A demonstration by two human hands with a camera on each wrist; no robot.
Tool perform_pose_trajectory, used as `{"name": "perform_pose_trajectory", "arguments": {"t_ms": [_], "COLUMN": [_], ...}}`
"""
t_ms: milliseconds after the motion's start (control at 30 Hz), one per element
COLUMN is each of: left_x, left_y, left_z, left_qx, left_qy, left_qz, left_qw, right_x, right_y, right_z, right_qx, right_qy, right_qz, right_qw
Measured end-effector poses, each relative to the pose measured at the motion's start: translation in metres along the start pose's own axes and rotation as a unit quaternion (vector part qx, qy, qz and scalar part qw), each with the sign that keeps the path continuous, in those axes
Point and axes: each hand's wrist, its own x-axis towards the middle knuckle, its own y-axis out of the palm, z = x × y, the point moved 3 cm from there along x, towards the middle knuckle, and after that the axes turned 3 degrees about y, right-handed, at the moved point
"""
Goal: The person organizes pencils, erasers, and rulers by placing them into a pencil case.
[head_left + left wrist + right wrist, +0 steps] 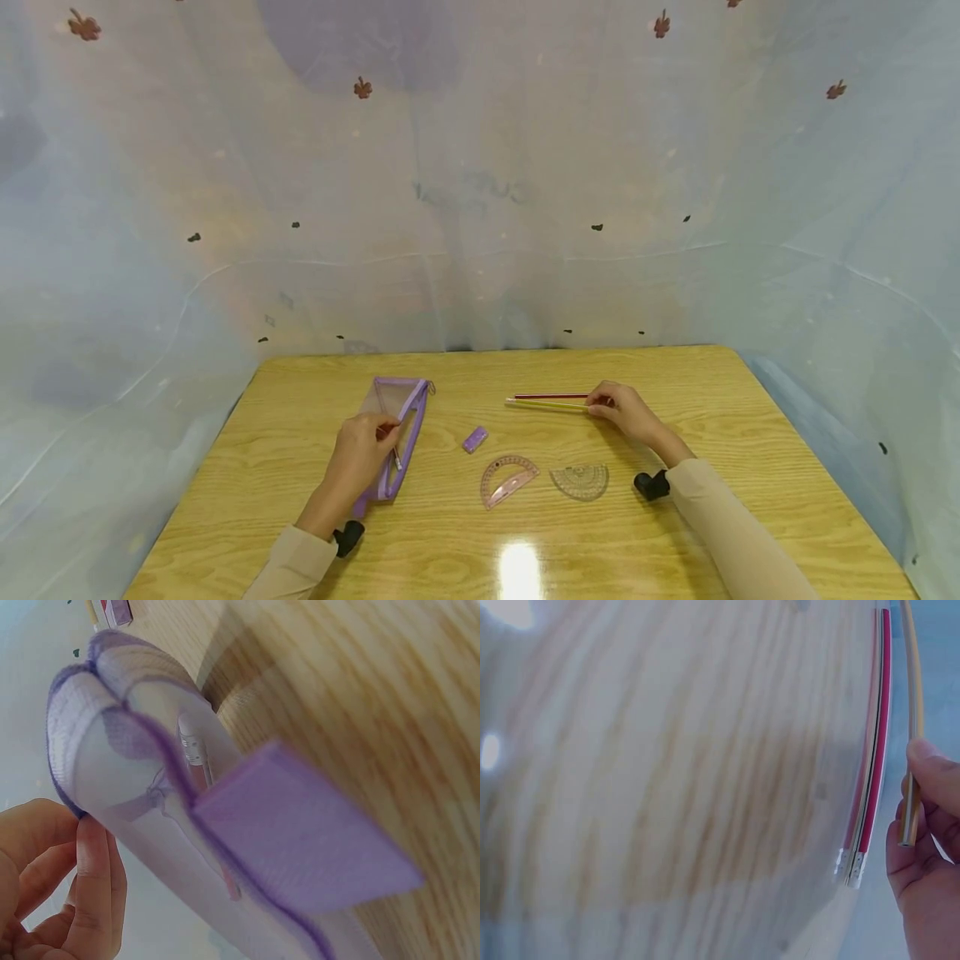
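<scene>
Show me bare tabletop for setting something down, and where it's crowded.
Bare on the table: left of the pencil case and left sleeve; right of the right sleeve; the near strip between them. Crowded: the middle, with yellow pencil, red pencil, eraser, pink protractor, clear protractor.

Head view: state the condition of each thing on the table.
Pencil case: open, edge pinched by left hand
White-tipped pencil: inside the case
Yellow pencil: pinched by right hand
Red pencil: lying on the table
Purple eraser: lying apart from the case
Pink protractor: lying flat
Clear protractor: lying flat
</scene>
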Motion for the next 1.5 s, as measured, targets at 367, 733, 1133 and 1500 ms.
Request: {"name": "perform_pose_trajectory", "arguments": {"t_ms": [367, 733, 1133, 1500], "left_x": [0.001, 0.000, 0.000, 0.001], "left_y": [0.000, 0.001, 0.002, 0.002], "left_z": [0.000, 0.000, 0.002, 0.004], "left_qx": [0.002, 0.001, 0.006, 0.002], "left_qy": [0.005, 0.014, 0.011, 0.001], "left_qz": [-0.002, -0.009, -0.011, -0.005], "left_qw": [1.0000, 0.9999, 0.9999, 1.0000], "right_x": [0.005, 0.011, 0.018, 0.024], "right_y": [0.004, 0.012, 0.018, 0.025], "right_z": [0.012, 0.025, 0.034, 0.044], "right_qx": [0.012, 0.022, 0.028, 0.035], "right_qy": [-0.006, -0.030, -0.034, -0.048], "right_qz": [0.002, -0.002, 0.005, 0.007], "right_qw": [0.9999, 0.9993, 0.9990, 0.9982]}}
